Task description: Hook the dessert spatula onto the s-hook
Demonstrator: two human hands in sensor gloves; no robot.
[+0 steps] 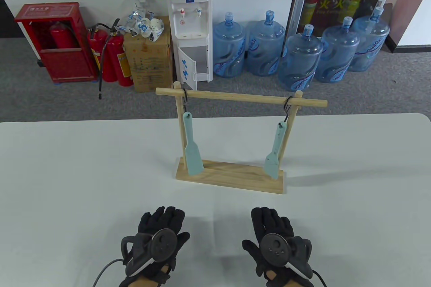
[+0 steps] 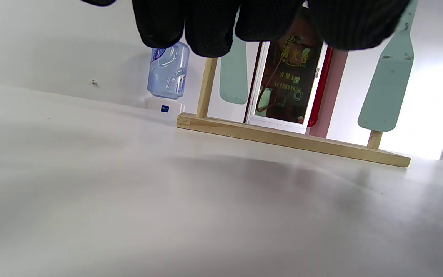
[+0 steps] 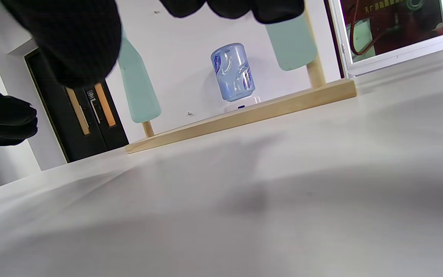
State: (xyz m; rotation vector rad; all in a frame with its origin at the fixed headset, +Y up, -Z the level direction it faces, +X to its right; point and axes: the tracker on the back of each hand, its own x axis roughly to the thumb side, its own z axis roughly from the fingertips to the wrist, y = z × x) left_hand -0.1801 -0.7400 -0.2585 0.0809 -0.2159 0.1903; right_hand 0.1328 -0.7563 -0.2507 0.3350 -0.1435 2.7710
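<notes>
Two teal dessert spatulas hang on a wooden rack (image 1: pixel 232 176). The left spatula (image 1: pixel 192 154) hangs from a black s-hook (image 1: pixel 185 98) at the left end of the crossbar (image 1: pixel 240 97). The right spatula (image 1: pixel 273 156) hangs from a second s-hook (image 1: pixel 288 107) at the right end. My left hand (image 1: pixel 164 224) and right hand (image 1: pixel 271 224) lie palm down on the table in front of the rack, fingers spread, holding nothing. Both spatula blades show in the left wrist view (image 2: pixel 233 79) (image 2: pixel 386 90) and in the right wrist view (image 3: pixel 139 92) (image 3: pixel 291 44).
The white table (image 1: pixel 67 172) carries only the rack. Behind its far edge stand a water dispenser (image 1: pixel 190 27), several blue water bottles (image 1: pixel 299 58), a cardboard box (image 1: pixel 148 61) and red fire extinguishers (image 1: pixel 112 58).
</notes>
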